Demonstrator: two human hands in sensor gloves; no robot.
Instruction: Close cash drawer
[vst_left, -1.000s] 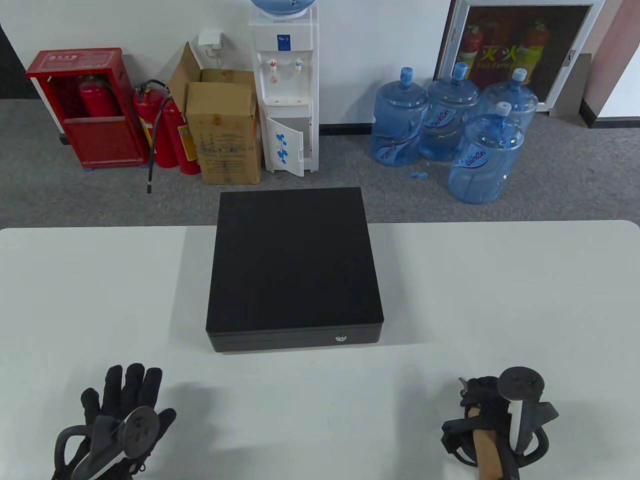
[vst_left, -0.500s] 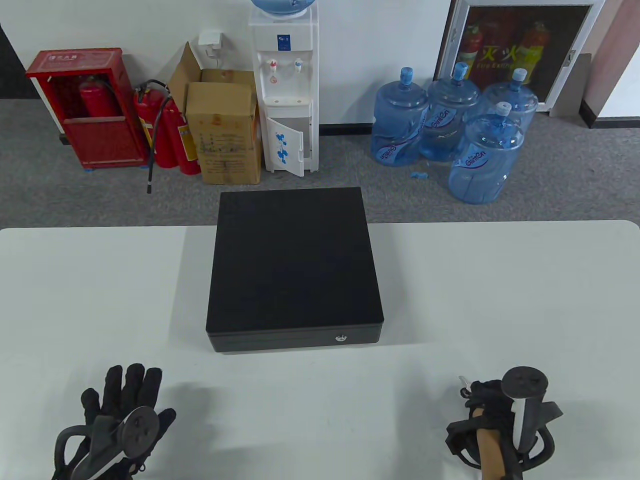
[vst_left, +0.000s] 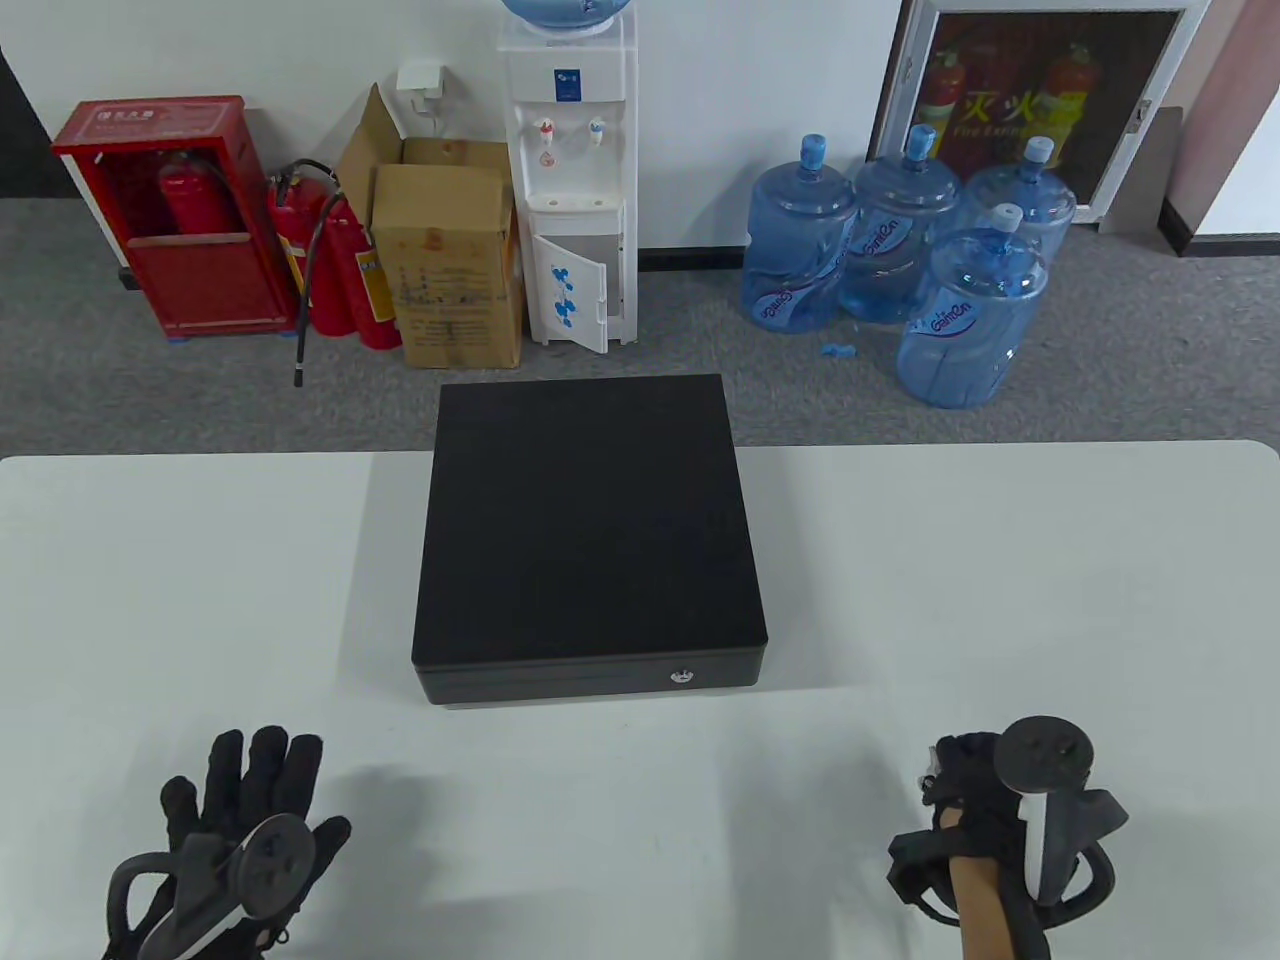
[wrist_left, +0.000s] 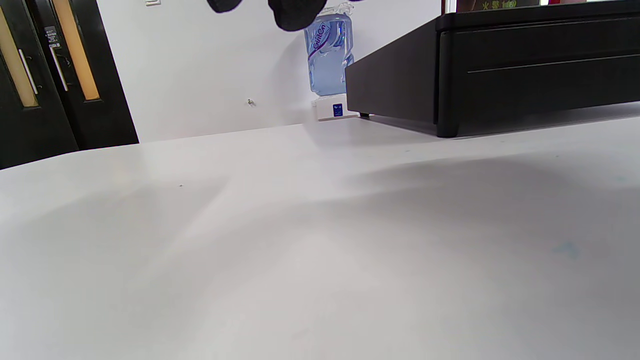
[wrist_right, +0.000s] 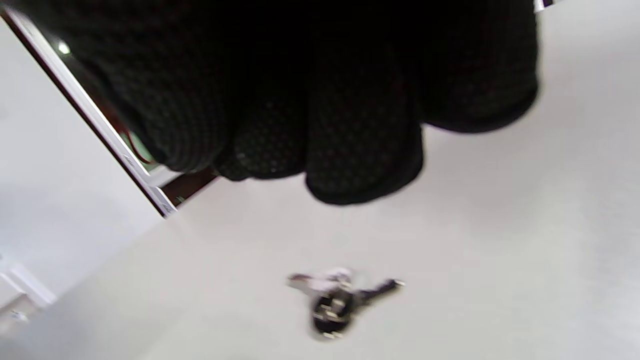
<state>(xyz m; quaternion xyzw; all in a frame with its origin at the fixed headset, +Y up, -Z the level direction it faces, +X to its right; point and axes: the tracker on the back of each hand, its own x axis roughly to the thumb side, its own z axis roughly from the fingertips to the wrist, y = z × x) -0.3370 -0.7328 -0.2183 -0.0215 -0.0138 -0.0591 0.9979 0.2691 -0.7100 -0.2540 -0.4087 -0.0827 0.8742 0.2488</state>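
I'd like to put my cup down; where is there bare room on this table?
Bare table lies on both sides of the cash drawer. The near edge is busier: left hand, right hand, and keys lying under it.

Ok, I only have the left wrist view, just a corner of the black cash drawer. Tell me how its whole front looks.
Observer: In the table view the cash drawer front sits flush under the top, with no gap showing. There is a small silver lock right of centre.
Operator: Now report the right hand.
Observer: The right hand is by the table's near edge, right of the drawer and not touching it.
Operator: Say what lies under it.
Observer: The right wrist view shows a blurred bunch of keys on the table, apart from the fingertips.
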